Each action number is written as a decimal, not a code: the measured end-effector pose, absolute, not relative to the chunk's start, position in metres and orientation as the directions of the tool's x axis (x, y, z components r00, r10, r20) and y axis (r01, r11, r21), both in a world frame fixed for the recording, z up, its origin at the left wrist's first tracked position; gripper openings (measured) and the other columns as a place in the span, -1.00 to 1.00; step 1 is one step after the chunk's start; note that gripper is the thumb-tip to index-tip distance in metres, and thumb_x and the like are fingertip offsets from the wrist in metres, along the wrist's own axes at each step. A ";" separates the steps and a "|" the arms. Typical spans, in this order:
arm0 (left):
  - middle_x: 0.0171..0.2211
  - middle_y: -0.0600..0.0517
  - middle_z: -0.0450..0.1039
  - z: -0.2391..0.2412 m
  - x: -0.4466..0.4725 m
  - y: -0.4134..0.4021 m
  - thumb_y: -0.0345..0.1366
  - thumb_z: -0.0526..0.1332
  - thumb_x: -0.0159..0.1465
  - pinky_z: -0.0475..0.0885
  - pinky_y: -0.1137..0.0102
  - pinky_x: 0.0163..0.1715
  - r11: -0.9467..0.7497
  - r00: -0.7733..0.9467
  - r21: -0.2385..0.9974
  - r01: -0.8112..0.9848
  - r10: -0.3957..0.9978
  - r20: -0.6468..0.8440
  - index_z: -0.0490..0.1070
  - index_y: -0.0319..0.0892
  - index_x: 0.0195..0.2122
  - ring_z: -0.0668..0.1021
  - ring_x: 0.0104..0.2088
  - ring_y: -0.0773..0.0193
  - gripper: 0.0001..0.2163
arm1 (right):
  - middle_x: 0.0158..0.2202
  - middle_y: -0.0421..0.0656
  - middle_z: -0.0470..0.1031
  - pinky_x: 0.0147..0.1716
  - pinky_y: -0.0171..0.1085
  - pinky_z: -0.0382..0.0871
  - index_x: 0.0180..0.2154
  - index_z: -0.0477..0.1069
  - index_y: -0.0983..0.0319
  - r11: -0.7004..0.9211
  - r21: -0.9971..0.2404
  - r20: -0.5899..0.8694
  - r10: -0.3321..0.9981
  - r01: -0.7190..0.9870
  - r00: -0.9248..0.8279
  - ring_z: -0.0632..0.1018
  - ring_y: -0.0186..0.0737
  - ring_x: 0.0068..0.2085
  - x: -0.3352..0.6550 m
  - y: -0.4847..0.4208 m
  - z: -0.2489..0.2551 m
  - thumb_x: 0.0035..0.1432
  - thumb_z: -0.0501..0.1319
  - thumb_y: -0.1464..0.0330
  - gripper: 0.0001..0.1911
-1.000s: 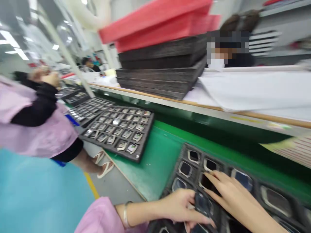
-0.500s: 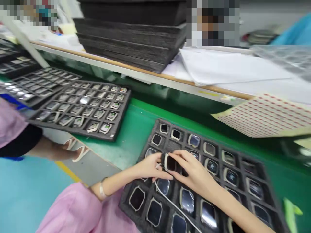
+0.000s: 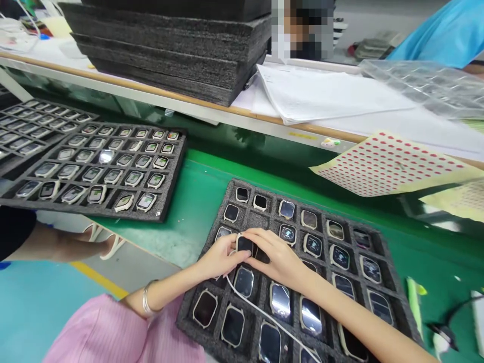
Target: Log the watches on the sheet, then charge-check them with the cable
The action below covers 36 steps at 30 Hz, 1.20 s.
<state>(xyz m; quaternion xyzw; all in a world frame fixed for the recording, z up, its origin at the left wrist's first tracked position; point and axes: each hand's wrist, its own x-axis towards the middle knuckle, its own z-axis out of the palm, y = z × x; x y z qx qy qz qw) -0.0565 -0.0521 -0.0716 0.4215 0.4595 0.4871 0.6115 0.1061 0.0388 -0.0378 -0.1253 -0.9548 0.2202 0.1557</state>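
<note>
Near the middle of the foam tray [image 3: 188, 322], the left hand [image 3: 219, 258] and the right hand [image 3: 274, 254] meet over a black-faced watch [image 3: 245, 245], both grasping it: the left pinches its side while the right's fingers lie across its top. It sits at or just above its slot, though the hands hide the exact fit. A white cable [image 3: 260, 313] runs from beneath the left hand across the tray's near rows. Just above the hands, one slot [image 3: 257, 220] stands vacant.

On this tray, several watches toward the far right show small coloured faces [image 3: 313, 245], while those nearest the body show only dark or glossy glass [image 3: 280, 300]. Left of it, on the green counter [image 3: 192, 212], a second tray [image 3: 94, 210] has a watch in every visible slot, many with coloured faces. A third tray [image 3: 22, 103] lies beyond that one, its contents less distinct.

Behind the foam tray, a shelf [image 3: 189, 96] carries a tall stack of dark foam trays [image 3: 162, 60] and loose papers [image 3: 325, 93]. To its right lies a red-dotted sheet [image 3: 389, 164].
</note>
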 end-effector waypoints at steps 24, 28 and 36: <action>-0.32 0.00 0.36 -0.076 -0.057 -0.058 -0.17 0.24 0.18 0.27 0.40 -0.24 0.092 0.140 0.982 -0.162 0.988 -0.070 0.38 -0.27 -0.17 0.37 -0.31 0.26 -0.71 | -0.14 -0.02 0.41 -0.20 -0.14 0.37 0.02 0.26 0.29 0.834 -0.544 0.355 0.328 0.092 -0.875 0.45 -0.11 -0.16 0.109 0.028 -0.045 0.16 0.21 0.36 -0.61; -0.30 -0.01 0.36 -0.076 -0.056 -0.057 -0.17 0.23 0.19 0.27 0.39 -0.22 0.094 0.146 0.984 -0.153 0.987 -0.071 0.37 -0.28 -0.17 0.37 -0.29 0.25 -0.72 | -0.15 -0.02 0.41 -0.19 -0.14 0.37 0.01 0.26 0.28 0.835 -0.543 0.367 0.337 0.094 -0.867 0.45 -0.11 -0.16 0.110 0.027 -0.046 0.15 0.22 0.37 -0.61; -0.35 0.03 0.33 -0.074 -0.056 -0.057 -0.20 0.22 0.20 0.27 0.42 -0.27 0.100 0.152 0.988 -0.121 0.985 -0.081 0.36 -0.27 -0.17 0.35 -0.34 0.28 -0.74 | -0.15 -0.03 0.41 -0.18 -0.13 0.36 -0.01 0.27 0.28 0.837 -0.538 0.372 0.344 0.102 -0.862 0.44 -0.11 -0.16 0.111 0.027 -0.046 0.14 0.22 0.38 -0.63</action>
